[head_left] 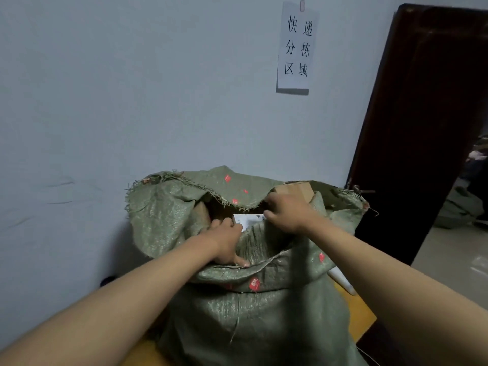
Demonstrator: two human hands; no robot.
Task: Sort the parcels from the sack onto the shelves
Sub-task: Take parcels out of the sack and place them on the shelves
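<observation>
**A:** Against the pale wall (105, 101), left side: what's there?

**B:** Green woven sack (250, 313), upright on an orange-yellow surface (353, 320), mouth open, frayed rim. Red printed marks on the weave, too small to read.

**A:** Left hand?

**B:** Left hand (227, 241) is at the sack's near rim, thumb pressed on the folded edge, fingers curled over into the mouth. Whether they grip the fabric or the parcel, can't tell.

**A:** Parcels?

**B:** White-labelled parcel (249, 219) inside the mouth, between both hands. Label print is blurred, unreadable. Brown cardboard box (293, 191) pokes out at the back right rim.

**A:** Right hand?

**B:** Right hand (287, 212) reaches into the mouth, fingers curled down just beside the label's right edge. Fingertips hidden, so hold not confirmed.

**A:** Anything readable?

**B:** Paper sign (297, 46) clipped to the wall above, handwritten: 快递分拣区域. Dark brown door (422, 114) far right, standing open.
</observation>
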